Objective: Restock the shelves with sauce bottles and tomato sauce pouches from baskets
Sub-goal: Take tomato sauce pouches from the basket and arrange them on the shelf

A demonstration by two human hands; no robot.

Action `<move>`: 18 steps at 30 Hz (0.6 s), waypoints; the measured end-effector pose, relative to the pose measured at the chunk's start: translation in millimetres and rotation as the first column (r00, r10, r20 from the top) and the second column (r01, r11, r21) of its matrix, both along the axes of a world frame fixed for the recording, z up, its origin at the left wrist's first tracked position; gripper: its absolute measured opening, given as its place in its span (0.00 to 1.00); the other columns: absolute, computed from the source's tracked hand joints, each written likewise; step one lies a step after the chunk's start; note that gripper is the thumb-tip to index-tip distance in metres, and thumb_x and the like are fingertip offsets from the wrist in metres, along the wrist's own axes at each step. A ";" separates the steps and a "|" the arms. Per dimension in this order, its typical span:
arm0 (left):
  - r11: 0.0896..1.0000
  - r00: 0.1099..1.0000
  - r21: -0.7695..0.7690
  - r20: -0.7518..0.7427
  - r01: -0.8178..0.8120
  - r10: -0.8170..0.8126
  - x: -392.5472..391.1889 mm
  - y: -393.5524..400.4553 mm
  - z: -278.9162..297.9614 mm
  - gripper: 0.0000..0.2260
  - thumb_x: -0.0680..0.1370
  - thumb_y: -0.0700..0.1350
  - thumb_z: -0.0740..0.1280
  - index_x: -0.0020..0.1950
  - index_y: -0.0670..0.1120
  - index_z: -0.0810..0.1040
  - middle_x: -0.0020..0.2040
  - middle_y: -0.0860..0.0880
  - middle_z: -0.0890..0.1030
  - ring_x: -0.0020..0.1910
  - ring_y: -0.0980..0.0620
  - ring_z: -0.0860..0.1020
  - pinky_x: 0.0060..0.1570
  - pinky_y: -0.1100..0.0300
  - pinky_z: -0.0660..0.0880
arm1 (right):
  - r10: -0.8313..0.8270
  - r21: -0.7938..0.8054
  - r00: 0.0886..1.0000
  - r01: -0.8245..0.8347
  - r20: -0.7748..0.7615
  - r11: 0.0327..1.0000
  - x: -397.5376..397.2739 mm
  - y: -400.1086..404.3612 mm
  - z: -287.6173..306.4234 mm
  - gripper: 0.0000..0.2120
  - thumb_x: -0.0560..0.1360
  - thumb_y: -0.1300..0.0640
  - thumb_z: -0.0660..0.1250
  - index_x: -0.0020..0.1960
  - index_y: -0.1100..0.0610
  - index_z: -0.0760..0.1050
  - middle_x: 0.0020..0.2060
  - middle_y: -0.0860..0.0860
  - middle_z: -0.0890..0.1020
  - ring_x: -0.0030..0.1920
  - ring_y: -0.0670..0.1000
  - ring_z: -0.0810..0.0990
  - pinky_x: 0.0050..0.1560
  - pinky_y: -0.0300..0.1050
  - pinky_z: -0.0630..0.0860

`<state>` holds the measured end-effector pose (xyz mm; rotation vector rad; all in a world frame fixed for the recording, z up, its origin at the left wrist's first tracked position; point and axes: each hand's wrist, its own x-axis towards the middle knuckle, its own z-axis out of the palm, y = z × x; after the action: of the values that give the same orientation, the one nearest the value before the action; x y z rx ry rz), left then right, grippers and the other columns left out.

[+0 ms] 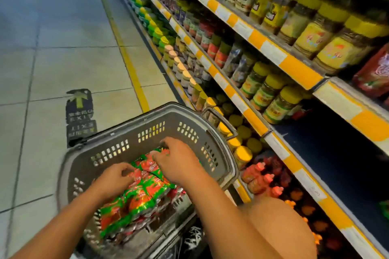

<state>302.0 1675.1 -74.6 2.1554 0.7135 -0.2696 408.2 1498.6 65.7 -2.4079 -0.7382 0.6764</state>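
Observation:
A grey plastic basket (147, 130) stands on the floor in front of me, filled with several red and green tomato sauce pouches (134, 197). Both my hands are inside it. My left hand (114, 178) has its fingers curled onto the top pouches at the left of the pile. My right hand (179, 164) pinches the upper edge of pouches at the far side of the pile. Red sauce bottles (263, 176) stand on the low shelf to the right of the basket.
A shelving unit with orange and white edge strips (252, 120) runs along the right, stocked with jars. A dark bare stretch of shelf (328, 149) lies at mid right. A tiled floor with a yellow line and an exit sticker (80, 115) is on the left. My knee (280, 225) is at lower right.

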 end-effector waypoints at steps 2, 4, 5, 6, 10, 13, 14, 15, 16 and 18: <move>1.000 0.993 0.007 -0.118 0.003 -0.002 0.1 7.7 -17.0 0.06 0.76 0.47 0.75 0.51 0.51 0.82 0.50 0.51 0.84 0.49 0.52 0.81 0.50 0.57 0.77 | -0.021 -0.014 0.999 0.021 -0.032 1.000 0.4 11.4 -14.9 0.26 0.81 0.41 0.65 0.73 0.54 0.72 0.70 0.54 0.76 0.67 0.58 0.75 0.65 0.52 0.72; 1.000 0.980 0.026 -0.197 0.014 -0.009 0.8 12.9 -32.3 0.09 0.76 0.50 0.75 0.53 0.49 0.82 0.52 0.48 0.85 0.50 0.51 0.82 0.50 0.57 0.77 | -0.069 -0.034 0.997 0.067 -0.044 0.997 -0.7 9.9 -35.9 0.25 0.81 0.41 0.65 0.73 0.55 0.73 0.69 0.54 0.76 0.67 0.58 0.76 0.64 0.51 0.72; 0.999 0.974 0.027 -0.226 0.023 -0.016 1.0 14.8 -40.1 0.11 0.77 0.51 0.75 0.56 0.48 0.82 0.53 0.48 0.85 0.50 0.50 0.82 0.51 0.56 0.77 | -0.103 -0.055 0.993 0.100 -0.052 0.993 -1.8 5.2 -47.3 0.25 0.81 0.42 0.65 0.72 0.55 0.73 0.68 0.54 0.77 0.66 0.57 0.76 0.63 0.50 0.73; 0.999 0.967 0.030 -0.251 0.037 -0.029 2.4 12.8 -39.1 0.13 0.78 0.50 0.74 0.59 0.46 0.81 0.53 0.47 0.84 0.51 0.49 0.82 0.52 0.56 0.77 | -0.138 -0.090 0.988 0.132 -0.067 0.987 -1.7 -1.0 -61.2 0.24 0.81 0.43 0.66 0.70 0.56 0.74 0.67 0.54 0.78 0.65 0.58 0.77 0.62 0.49 0.74; 0.997 0.903 0.008 -0.424 0.078 -0.068 2.8 7.5 -39.4 0.04 0.81 0.48 0.67 0.55 0.51 0.79 0.56 0.49 0.82 0.55 0.49 0.79 0.54 0.60 0.74 | -0.237 -0.187 0.963 0.212 -0.124 0.959 15.6 -20.6 -98.4 0.15 0.78 0.51 0.69 0.62 0.56 0.77 0.56 0.54 0.82 0.50 0.57 0.82 0.50 0.50 0.79; 0.997 0.860 0.021 -0.507 0.078 -0.057 1.3 26.0 -84.6 0.13 0.76 0.54 0.67 0.57 0.50 0.81 0.58 0.49 0.84 0.54 0.50 0.81 0.55 0.57 0.77 | -0.276 -0.213 0.957 0.253 -0.087 0.944 33.0 -29.2 -103.7 0.09 0.78 0.53 0.67 0.57 0.54 0.76 0.49 0.52 0.81 0.45 0.54 0.79 0.44 0.48 0.75; 0.996 0.844 0.018 -0.532 0.089 -0.066 1.1 35.3 -108.9 0.17 0.75 0.56 0.66 0.60 0.51 0.82 0.60 0.49 0.84 0.55 0.50 0.81 0.58 0.56 0.77 | -0.287 -0.235 0.954 0.260 -0.085 0.936 37.3 -31.0 -108.1 0.05 0.78 0.54 0.66 0.53 0.51 0.74 0.45 0.51 0.80 0.44 0.54 0.79 0.44 0.49 0.76; 0.994 0.828 0.024 -0.555 0.106 -0.075 0.6 41.7 -128.9 0.19 0.76 0.58 0.65 0.63 0.52 0.81 0.63 0.49 0.83 0.58 0.49 0.81 0.61 0.55 0.77 | -0.299 -0.248 0.950 0.270 -0.086 0.930 40.6 -31.7 -112.0 0.03 0.77 0.55 0.66 0.49 0.49 0.72 0.43 0.50 0.79 0.44 0.55 0.79 0.43 0.50 0.78; 0.991 0.821 0.049 -0.566 0.125 -0.075 2.3 41.4 -127.1 0.21 0.78 0.59 0.63 0.66 0.51 0.80 0.66 0.48 0.82 0.62 0.48 0.80 0.63 0.56 0.76 | -0.307 -0.250 0.947 0.277 -0.090 0.928 43.8 -31.0 -118.4 0.03 0.75 0.55 0.65 0.47 0.49 0.71 0.44 0.50 0.79 0.45 0.57 0.80 0.44 0.52 0.79; 0.990 0.824 0.091 -0.565 0.110 -0.040 5.6 28.8 -97.7 0.21 0.82 0.57 0.61 0.71 0.49 0.78 0.71 0.46 0.78 0.67 0.47 0.78 0.66 0.57 0.74 | -0.299 -0.264 0.950 0.266 -0.090 0.927 48.6 -26.6 -125.6 0.06 0.75 0.54 0.65 0.52 0.51 0.75 0.54 0.54 0.80 0.53 0.60 0.81 0.51 0.55 0.81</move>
<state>307.6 1703.9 -172.3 2.2311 0.9909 -0.9598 456.8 1472.0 -59.9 -2.5956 -0.2532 0.8347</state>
